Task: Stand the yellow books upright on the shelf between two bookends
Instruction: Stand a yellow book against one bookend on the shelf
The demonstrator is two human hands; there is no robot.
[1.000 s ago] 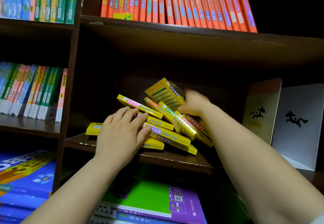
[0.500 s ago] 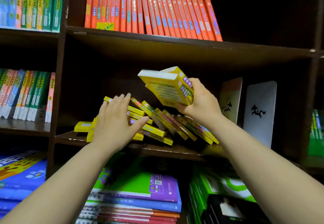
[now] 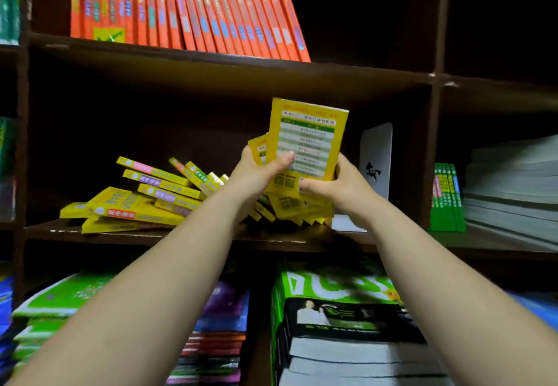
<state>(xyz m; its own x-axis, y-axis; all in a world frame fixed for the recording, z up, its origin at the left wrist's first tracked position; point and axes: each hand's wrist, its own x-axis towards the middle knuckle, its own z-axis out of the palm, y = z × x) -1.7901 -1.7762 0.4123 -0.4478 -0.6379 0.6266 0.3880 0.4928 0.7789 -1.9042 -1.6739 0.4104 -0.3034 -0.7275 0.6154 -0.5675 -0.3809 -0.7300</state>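
Now, these are the points for you:
Held books: a small bunch of yellow books (image 3: 306, 141), upright, middle of the frame, above the shelf (image 3: 193, 236).
Handling: they look thin, light and glossy, so they may slide apart; take them low, at both edges.
Left hand (image 3: 259, 171): it closes on the left edge, thumb over the front cover.
Right hand (image 3: 335, 184): it clasps the lower right corner.
Pile: the other yellow books (image 3: 136, 204) lie tumbled at centre left.
Bookend (image 3: 376, 159): white, just right of your hands.
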